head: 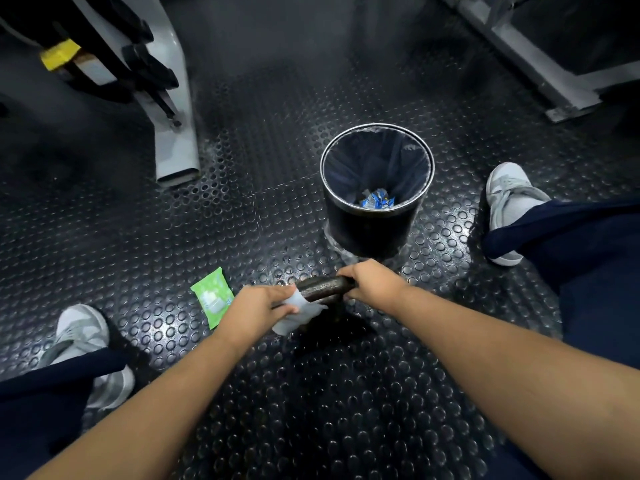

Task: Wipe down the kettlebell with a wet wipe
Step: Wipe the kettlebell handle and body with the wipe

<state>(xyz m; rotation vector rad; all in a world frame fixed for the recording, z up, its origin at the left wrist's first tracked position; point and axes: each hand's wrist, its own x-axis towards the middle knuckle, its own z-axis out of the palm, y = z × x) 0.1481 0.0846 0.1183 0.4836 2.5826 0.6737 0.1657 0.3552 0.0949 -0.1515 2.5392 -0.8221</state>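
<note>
A dark kettlebell (323, 287) is seen on the studded floor (346, 393), just before a lined bin (375, 216); its handle is gripped by the curled fingers of the right hand (372, 284). A white wipe (301, 311) is pinched against the handle by the left hand (259, 306); a green wipe packet (213, 296) is seen just beside that hand.

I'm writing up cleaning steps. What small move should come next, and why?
Probably slide the left hand with the wipe along the kettlebell's handle toward the right hand. The wipe sits at the handle's left end, the middle stretch shows bare, and the right hand grips the other end, which seems to steady it.
</note>
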